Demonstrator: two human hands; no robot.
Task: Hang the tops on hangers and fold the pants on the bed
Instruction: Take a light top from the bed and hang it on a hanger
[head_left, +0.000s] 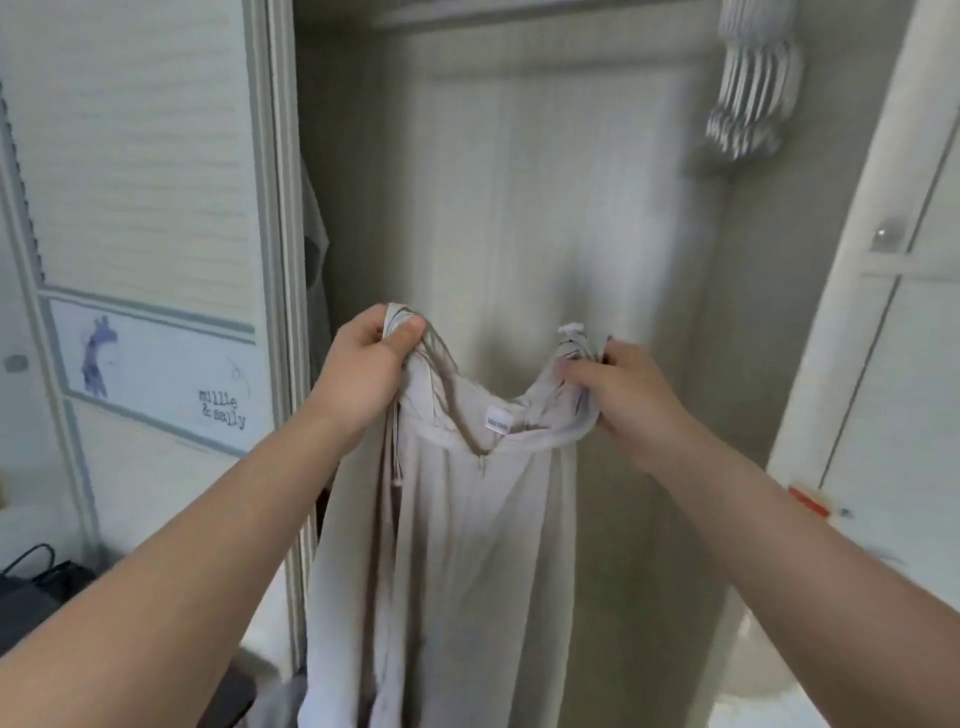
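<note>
You stand before the open wardrobe (519, 182), between its left door (145, 156) and right door (883, 364); the middle of it looks free for moving, and the bunch of white hangers (748, 104) sits high at the right, well above your hands. The pale top (457, 545) hangs at full length in front of this opening, not yet on any hanger, so I judge this piece is only begun, and pants and bed are not in view. Your left hand (363, 364) grips one bunched shoulder and your right hand (628, 389) grips the other, the neckline with its small label (498, 420) sagging between them
</note>
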